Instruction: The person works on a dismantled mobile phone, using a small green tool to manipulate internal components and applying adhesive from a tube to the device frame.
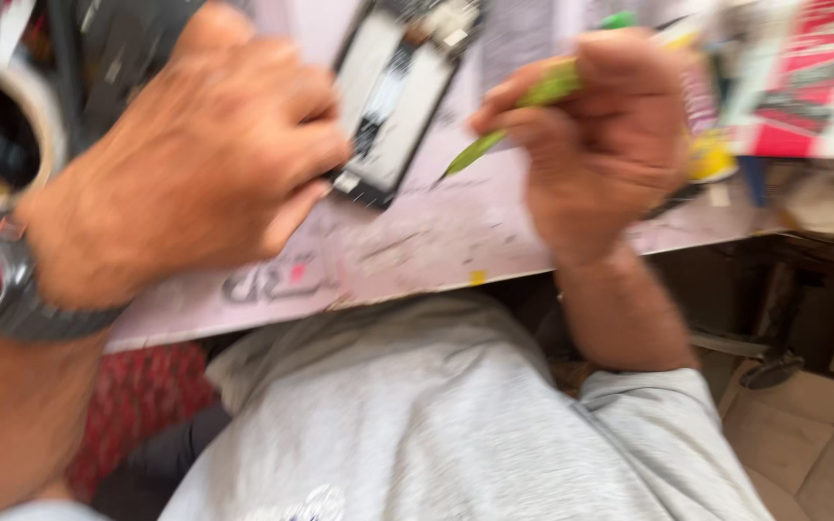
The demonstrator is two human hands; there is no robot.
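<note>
**Opened phone held on the table, green tool poised beside it**

The opened black smartphone with its pale inner panel exposed (393,96) lies on the pale pink worktop of the table (436,241), its long axis running from its lower near corner up and away to the right. The left hand (195,164), a dark wristwatch (2,289) on its wrist, is clenched over the phone's lower left edge, fingertips pinching that corner. The right hand (600,145) sits right of the phone, its grip closed around a slim green pointed tool (514,121). The tool slants down and left, its tip just off the phone's lower right side, apart from it. So the left hand touches the phone; the right is near only. Red and white packaging (813,87) lies right of the phone. The picture is blurred, so finer detail is unclear.
</note>
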